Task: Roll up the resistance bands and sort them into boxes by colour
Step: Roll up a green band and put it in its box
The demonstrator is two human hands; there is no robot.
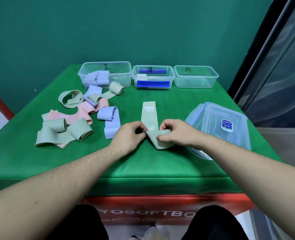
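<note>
Partly, each hand [128, 134] [175, 133] hides the green band [149, 116] fold.

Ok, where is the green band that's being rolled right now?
Head view: the green band lies mid-table, its near end pinched by both hands, left hand and right hand, just left of the lids.

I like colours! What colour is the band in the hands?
Pale green band, seen best in the head view.
</note>
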